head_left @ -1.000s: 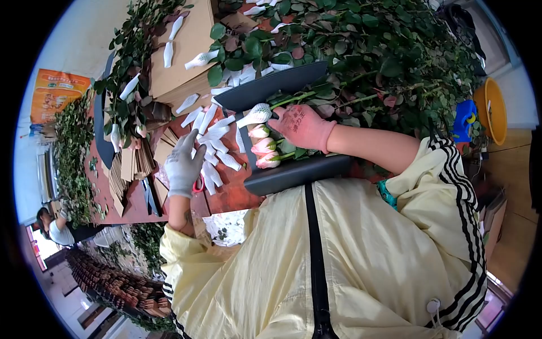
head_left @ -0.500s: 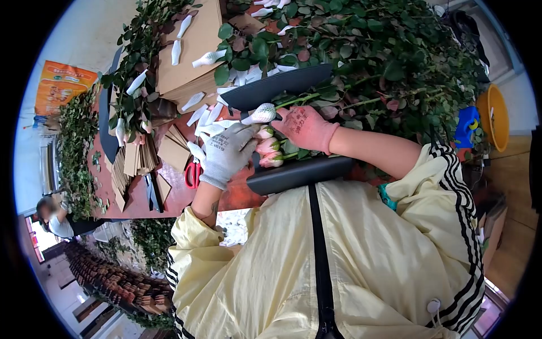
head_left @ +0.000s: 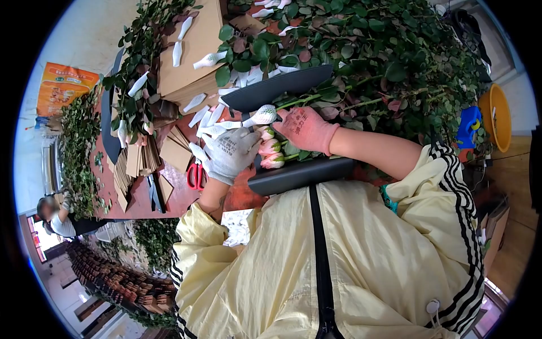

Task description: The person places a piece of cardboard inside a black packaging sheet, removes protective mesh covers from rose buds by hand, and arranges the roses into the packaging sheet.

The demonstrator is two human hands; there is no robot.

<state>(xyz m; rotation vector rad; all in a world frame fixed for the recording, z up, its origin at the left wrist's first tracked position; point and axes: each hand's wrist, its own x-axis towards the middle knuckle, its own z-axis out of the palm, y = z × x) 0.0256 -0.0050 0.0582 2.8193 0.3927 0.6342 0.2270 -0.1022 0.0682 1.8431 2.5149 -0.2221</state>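
Observation:
Pink roses (head_left: pixel 271 148) lie with their heads to the left, between two dark padded boards (head_left: pixel 307 175). My left hand (head_left: pixel 231 153), in a white glove, has its fingers bent against the uppermost pink bloom, fingertips partly hidden. My right hand (head_left: pixel 307 130), in a pink glove, is closed just right of that bloom, around what looks like its stem. Above them a rose in a white foam net (head_left: pixel 262 115) rests by the upper padded board (head_left: pixel 276 87). Loose white foam nets (head_left: pixel 212 121) are heaped beyond my left hand.
Red-handled scissors (head_left: pixel 196 175) lie left of my left wrist. Cardboard sheets (head_left: pixel 192 85) are stacked at the back, with smaller pieces (head_left: pixel 141 158) further left. Leafy rose stems (head_left: pixel 389 51) cover the right side. A yellow basin (head_left: pixel 495 117) and a blue tape dispenser (head_left: pixel 468 127) stand far right. Another person (head_left: pixel 62 220) is far left.
My left hand has tilted slightly, its fingers shifting a little at the top rose. The right hand stays nearly where it was. The view has drifted slightly.

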